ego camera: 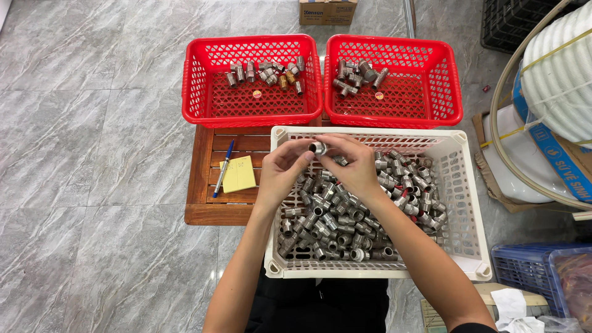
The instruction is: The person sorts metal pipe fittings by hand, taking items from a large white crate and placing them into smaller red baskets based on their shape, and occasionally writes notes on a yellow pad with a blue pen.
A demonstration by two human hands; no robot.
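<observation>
Both hands are raised over the far-left part of a white plastic crate and meet at 1 short silver threaded pipe fitting. The left hand pinches the fitting from the left with thumb and fingertips closed on it; the right hand pinches it from the right, its grip likewise closed on the same fitting. The fitting sits above the crate's far rim, with its open end facing the camera. Below the hands, the crate holds a dense heap of similar grey metal fittings. Beyond the crate, 2 red perforated baskets stand side by side: the left red basket contains a small row of fittings, some brass-coloured, and the right red basket contains a smaller cluster. A low wooden slatted bench carries a yellow notepad and a blue pen just left of the crate. The floor is grey marble-pattern tile.
</observation>
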